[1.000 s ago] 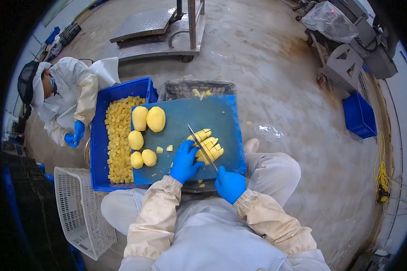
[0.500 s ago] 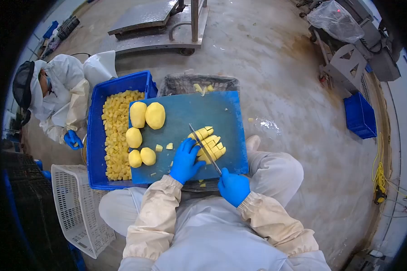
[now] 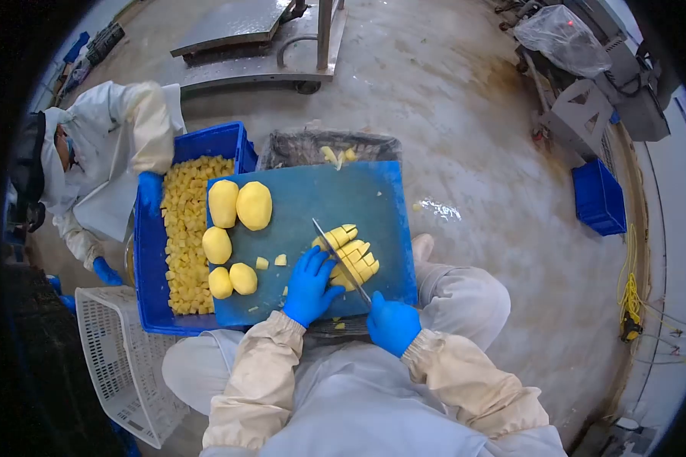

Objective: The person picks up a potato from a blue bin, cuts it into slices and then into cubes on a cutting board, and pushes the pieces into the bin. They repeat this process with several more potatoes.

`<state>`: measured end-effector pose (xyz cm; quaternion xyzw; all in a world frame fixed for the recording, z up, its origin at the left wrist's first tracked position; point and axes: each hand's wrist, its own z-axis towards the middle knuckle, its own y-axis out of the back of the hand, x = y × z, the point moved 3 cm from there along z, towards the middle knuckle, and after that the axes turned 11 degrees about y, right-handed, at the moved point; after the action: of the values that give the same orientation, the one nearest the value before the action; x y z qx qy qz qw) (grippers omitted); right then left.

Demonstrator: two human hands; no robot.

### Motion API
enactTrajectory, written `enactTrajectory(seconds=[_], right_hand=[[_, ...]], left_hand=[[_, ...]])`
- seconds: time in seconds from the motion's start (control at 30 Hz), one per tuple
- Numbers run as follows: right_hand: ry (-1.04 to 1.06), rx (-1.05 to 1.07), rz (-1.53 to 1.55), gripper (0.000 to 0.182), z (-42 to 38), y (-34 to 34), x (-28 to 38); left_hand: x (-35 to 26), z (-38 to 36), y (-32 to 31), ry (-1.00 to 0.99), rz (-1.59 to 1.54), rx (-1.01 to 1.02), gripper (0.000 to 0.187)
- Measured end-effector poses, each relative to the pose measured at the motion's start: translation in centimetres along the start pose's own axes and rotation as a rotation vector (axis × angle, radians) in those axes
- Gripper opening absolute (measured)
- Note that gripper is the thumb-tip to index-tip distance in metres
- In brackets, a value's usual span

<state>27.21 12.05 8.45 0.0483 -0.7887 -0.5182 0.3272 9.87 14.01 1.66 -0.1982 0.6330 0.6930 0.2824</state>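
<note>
My right hand (image 3: 393,323), in a blue glove, is closed round the handle of a knife (image 3: 351,268). The blade lies slantwise across a peeled potato (image 3: 363,263) scored into chunks on the blue cutting board (image 3: 297,194). On the blade's left side my left hand (image 3: 310,287), also blue-gloved, grips the potato with bent fingers. Several whole peeled potatoes (image 3: 254,206) rest along the board's left side. Between them and my left hand are a few loose potato pieces (image 3: 280,260). How deep the blade sits in the potato is hard to see.
Left of the board, a blue crate (image 3: 146,301) holds many potato cubes (image 3: 193,244). A co-worker's gloved hand (image 3: 151,192) is at its edge. A white basket (image 3: 122,358) stands nearby. Behind the board is a lined bin (image 3: 282,148) with scraps; a metal cart (image 3: 259,72) stands farther back.
The co-worker has leaned in, and one gloved hand now reaches the blue crate's left edge. My view has shifted slightly. My hands and the knife keep nearly the same position on the potato.
</note>
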Motion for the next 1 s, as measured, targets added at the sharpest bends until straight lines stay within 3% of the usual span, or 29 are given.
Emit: enactTrajectory(seconds=[0.3, 0.37, 0.43, 0.53, 0.6, 0.67, 0.77, 0.87, 1.0], right_hand=[[0.071, -0.149, -0.012, 0.017, 1.4, -3.0, -1.4], [0.087, -0.277, 0.035, 0.016, 0.3, -2.3, -1.8], [-0.029, -0.416, 0.154, 0.016, -1.6, -1.0, -2.2], [-0.14, -0.498, 0.124, 0.024, -3.2, -0.6, -4.2], [-0.17, -0.442, 0.092, 0.023, -3.0, -1.7, -5.4], [-0.259, -0.343, -0.003, 0.023, -2.7, -2.8, -5.8], [-0.248, -0.349, -0.069, 0.023, -1.4, -3.4, -3.9], [-0.16, -0.33, -0.053, 0.021, 0.6, -4.5, -1.6], [-0.153, -0.322, 0.008, 0.022, 4.0, -5.0, 1.0]], left_hand=[[-0.6, -0.4, 0.8, -0.033, 0.041, -0.016, 0.051], [-0.9, -1.6, 2.0, 0.02, 0.004, -0.156, 0.048], [-1.3, -3.5, 3.4, 0.11, -0.039, -0.344, 0.039], [-2.0, -5.4, 1.7, 0.163, 0.125, -0.245, 0.038], [-3.0, -5.1, -0.3, 0.088, 0.209, -0.184, 0.034], [-4.8, -4.7, -2.1, -0.292, 0.493, -0.147, 0.031], [-4.3, -3.1, -3.6, -0.355, 0.53, -0.043, 0.04], [-2.4, -2.5, -2.4, -0.453, 0.544, 0.005, 0.036], [1.0, -2.4, 0.7, -0.426, 0.527, -0.053, 0.033]])
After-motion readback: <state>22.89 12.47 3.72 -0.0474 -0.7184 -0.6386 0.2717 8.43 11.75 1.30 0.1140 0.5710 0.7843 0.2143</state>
